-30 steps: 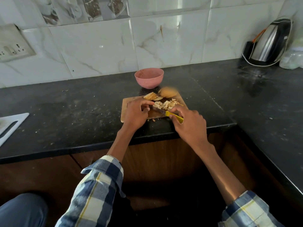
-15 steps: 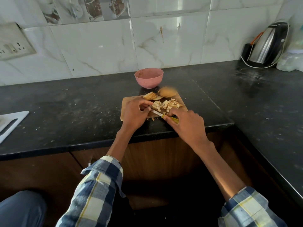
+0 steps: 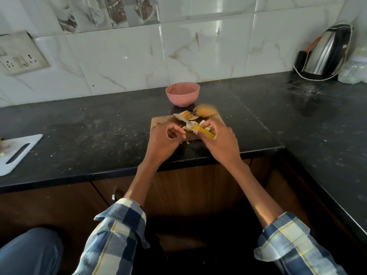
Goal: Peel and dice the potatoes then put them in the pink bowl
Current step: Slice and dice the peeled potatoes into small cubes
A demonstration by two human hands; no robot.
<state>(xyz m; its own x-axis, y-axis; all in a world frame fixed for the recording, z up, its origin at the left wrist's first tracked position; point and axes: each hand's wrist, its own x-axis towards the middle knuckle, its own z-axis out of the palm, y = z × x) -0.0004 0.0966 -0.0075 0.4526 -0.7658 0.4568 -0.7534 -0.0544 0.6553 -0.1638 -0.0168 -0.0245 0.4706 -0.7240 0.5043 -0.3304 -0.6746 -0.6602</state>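
Since a second ago the knife has swung round: its blade, then lying low across the wooden cutting board, now angles up and away from the right hand toward the sliced potato at the board's far edge. That hand grips the yellow handle, fingers curled round it. The left hand has come back from the diced potato to the board's near left part, fingers loosely curled; whether its fingertips pinch a piece is hard to make out. Both hands hide much of the diced pile, so only a few pale cubes show beside the blade. A rounded potato at the board's far right is blurred. Just beyond the board stands the pink bowl, its inside speckled. Both forearms reach forward from rolled checked sleeves.
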